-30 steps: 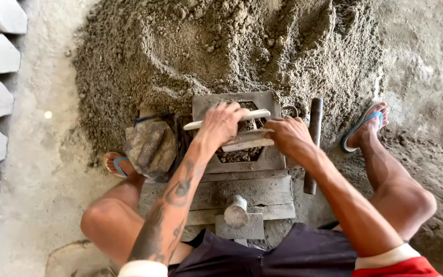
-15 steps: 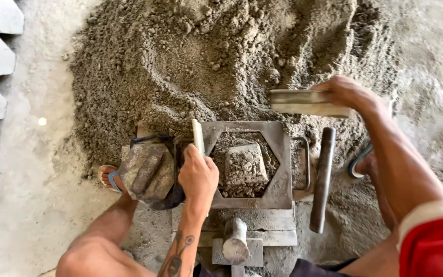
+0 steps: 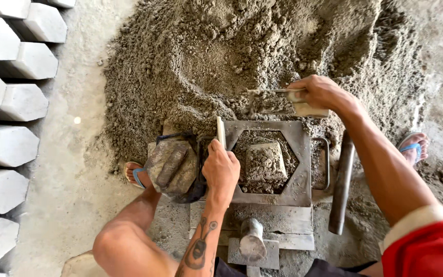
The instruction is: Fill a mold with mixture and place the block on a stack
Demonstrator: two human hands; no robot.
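Note:
A square metal mould [image 3: 297, 179] with a hexagonal opening sits in front of me, partly filled with damp sand mix and a grey block [image 3: 265, 161] inside. My left hand [image 3: 221, 168] rests at the mould's left edge, shut on a thin flat stick [image 3: 221, 131] that stands upright. My right hand [image 3: 320, 94] is beyond the mould's far edge, shut on a flat metal scoop [image 3: 275, 100] loaded with sand mix, held level against the sand pile [image 3: 242, 56].
Rows of grey hexagonal pavers [image 3: 6, 123] lie on the left. A dirty glove or cloth bundle [image 3: 173, 166] sits left of the mould. A metal lever handle [image 3: 340, 184] lies at the right, a hammer-like post [image 3: 252, 241] near me. My sandalled feet [image 3: 414, 146] flank the mould.
My right hand lifted the flat scoop off the mould, swung it out to the right, then brought it down to the sand pile's foot. My left hand moved left with the stick.

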